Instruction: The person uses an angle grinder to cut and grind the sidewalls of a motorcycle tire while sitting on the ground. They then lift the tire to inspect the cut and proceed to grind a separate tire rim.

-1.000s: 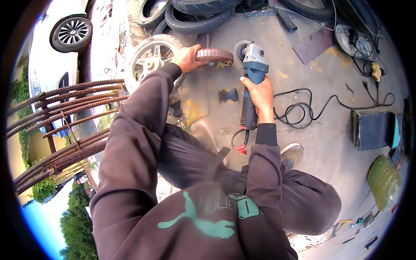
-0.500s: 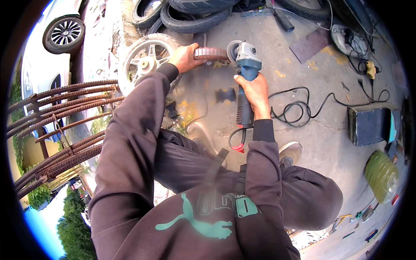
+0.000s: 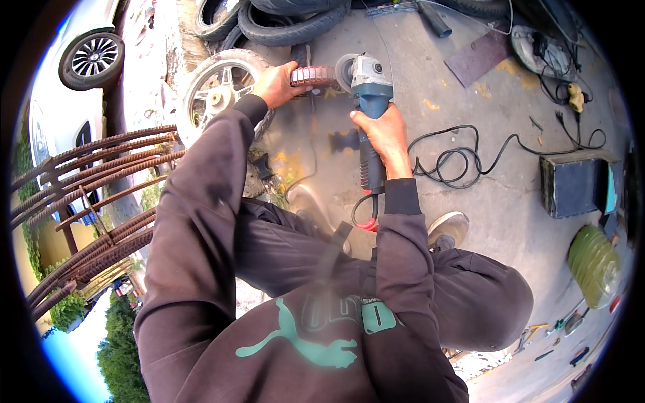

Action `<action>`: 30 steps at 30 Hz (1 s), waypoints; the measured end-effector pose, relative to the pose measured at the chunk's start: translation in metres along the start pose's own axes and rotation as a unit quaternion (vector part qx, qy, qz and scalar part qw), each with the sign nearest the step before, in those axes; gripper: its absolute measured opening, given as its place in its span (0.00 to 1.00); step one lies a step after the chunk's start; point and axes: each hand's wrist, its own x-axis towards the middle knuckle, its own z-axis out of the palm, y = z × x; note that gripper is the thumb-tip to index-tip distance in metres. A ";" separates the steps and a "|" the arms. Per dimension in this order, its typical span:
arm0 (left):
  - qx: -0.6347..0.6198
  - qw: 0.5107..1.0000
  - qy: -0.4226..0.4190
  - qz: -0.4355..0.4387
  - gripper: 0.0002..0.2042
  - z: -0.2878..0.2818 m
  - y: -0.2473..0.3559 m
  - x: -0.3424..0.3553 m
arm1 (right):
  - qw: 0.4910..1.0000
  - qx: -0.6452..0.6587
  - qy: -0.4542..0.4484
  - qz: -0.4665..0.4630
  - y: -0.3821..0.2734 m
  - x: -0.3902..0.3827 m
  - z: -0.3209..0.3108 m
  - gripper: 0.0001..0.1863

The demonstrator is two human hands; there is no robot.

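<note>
From the head view I see the person's left hand (image 3: 274, 86) reaching forward, thumb and fingers pinching the left end of a reddish-brown, curved, ribbed piece (image 3: 311, 76), which sits above the ground just to the right of that hand. The right hand (image 3: 388, 134) is wrapped around the body of a blue and black angle grinder (image 3: 371, 94), the fingers curled about it and the thumb lying on its near left side. I read the tool as pointing away from the person, its pale disc (image 3: 345, 70) on the left of the grey head and right up against the far end of the ribbed piece; I cannot tell from here whether the two actually touch. A pale spoked wheel (image 3: 218, 99) lies close beside the left hand, with dark tires (image 3: 293, 27) heaped beyond it. On the concrete between the person's shoes and the disc I make out a small dark notched block (image 3: 343, 141). To the right of the grinder I find a black cord (image 3: 478, 141) looped on the ground, then an open dark box (image 3: 578, 185) and a green ribbed bottle (image 3: 595, 265). Rusty steel bars (image 3: 101, 250) curve along the left, near a white car (image 3: 64, 121).
</note>
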 end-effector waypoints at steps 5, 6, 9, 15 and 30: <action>0.010 1.000 0.009 0.020 0.21 0.001 -0.001 -0.002 | 0.999 0.004 -0.025 0.033 -0.002 0.007 -0.012 0.31; 0.005 1.000 0.004 0.016 0.22 0.000 0.001 -0.002 | 1.000 -0.001 -0.020 0.018 -0.001 0.007 -0.009 0.31; 0.007 1.000 0.000 0.012 0.21 -0.003 0.005 0.000 | 1.000 -0.007 -0.008 -0.011 -0.002 0.007 -0.001 0.31; 0.011 1.000 -0.007 0.018 0.21 -0.003 0.004 -0.003 | 0.999 -0.019 -0.016 0.020 -0.014 0.001 -0.013 0.32; -0.013 1.000 0.009 0.026 0.21 0.002 -0.003 -0.002 | 0.984 -0.164 0.042 -0.056 -0.033 -0.019 0.007 0.31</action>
